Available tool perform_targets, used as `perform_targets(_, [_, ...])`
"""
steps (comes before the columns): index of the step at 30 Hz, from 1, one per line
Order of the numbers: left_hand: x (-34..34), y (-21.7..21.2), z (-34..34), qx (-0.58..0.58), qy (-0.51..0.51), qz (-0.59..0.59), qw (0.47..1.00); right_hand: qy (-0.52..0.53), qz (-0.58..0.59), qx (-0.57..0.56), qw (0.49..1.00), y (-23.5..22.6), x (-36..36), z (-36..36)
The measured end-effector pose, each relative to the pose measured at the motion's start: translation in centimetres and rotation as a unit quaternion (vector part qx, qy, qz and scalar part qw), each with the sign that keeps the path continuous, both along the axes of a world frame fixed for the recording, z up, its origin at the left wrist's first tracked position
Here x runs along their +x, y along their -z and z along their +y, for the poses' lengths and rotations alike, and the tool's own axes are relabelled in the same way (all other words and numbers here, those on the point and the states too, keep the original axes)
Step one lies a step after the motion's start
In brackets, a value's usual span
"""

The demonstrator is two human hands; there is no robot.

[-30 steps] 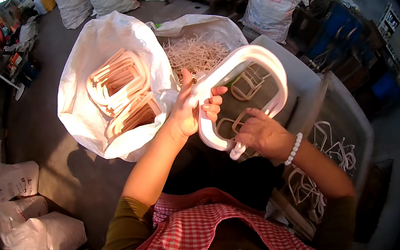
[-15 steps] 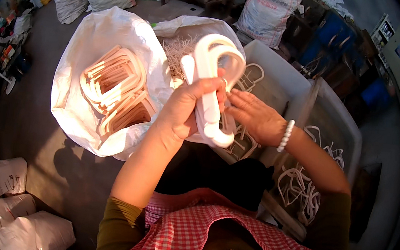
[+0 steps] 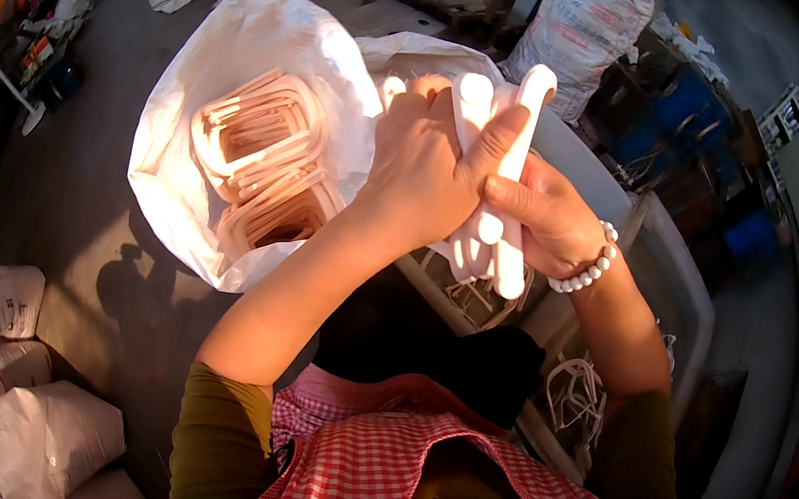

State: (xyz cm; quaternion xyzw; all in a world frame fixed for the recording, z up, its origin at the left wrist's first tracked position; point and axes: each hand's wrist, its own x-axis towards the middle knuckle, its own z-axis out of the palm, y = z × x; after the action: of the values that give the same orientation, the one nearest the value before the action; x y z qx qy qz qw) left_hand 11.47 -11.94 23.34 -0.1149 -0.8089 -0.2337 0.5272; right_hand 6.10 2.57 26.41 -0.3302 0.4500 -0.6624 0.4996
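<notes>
In front of me, both hands are closed on a bundle of white, loop-shaped plastic pieces (image 3: pixel 510 269) with rounded bars. My left hand (image 3: pixel 420 167) grips them from the left, its fingers largely hidden behind the back of the hand. My right hand (image 3: pixel 557 215), with a white bead bracelet at the wrist, holds the bundle's right side with the thumb across it. Neat stacks of similar rounded loops (image 3: pixel 264 126) lie inside an open white woven sack (image 3: pixel 246 37), left of my hands.
A second open white sack (image 3: pixel 416 45) stands behind my hands. To the right are pale tubs (image 3: pixel 679 276); thin white plastic strips (image 3: pixel 577 394) lie in one. Filled sacks (image 3: pixel 57 437) lie at lower left, and a tall filled sack (image 3: pixel 590 32) stands at the back.
My right hand has closed on the bundle, where before it was beside it with fingers extended. The loops have turned from broadside to nearly edge-on, and the left hand has rotated back-up.
</notes>
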Motion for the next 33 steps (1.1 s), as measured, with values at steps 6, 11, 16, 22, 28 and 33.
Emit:
perform_targets(6, [4.5, 1.2, -2.3, 0.489, 0.270, -0.196, 0.806, 0.086, 0.049, 0.054, 0.994, -1.2, 1.9, -0.4])
perform_targets(11, [13.7, 3.3, -3.2, -0.057, -0.173, -0.287, 0.941, 0.155, 0.090, 0.002, 0.984, -3.8, 2.8, 0.2])
perform_targets(16, [16.4, 7.8, -5.1, -0.154, -0.216, -0.428, 0.864, 0.057, 0.462, 0.150, 0.873, -2.7, 2.2, -2.2])
perform_targets(22, [16.2, 7.4, -5.2, -0.188, -0.185, -0.341, 0.903, 0.141, 0.411, 0.203, 0.878, -3.0, -1.2, -1.8])
perform_targets(28, [15.7, 8.1, -4.8, -0.256, -0.160, -0.305, 0.903, 0.046, 0.382, -0.131, 0.914, -3.4, 2.8, -6.4])
perform_targets(33, [17.0, 6.9, -4.6, -0.270, -0.160, -0.298, 0.902, -0.198, 0.364, -0.092, 0.905, 8.5, 2.5, -14.7])
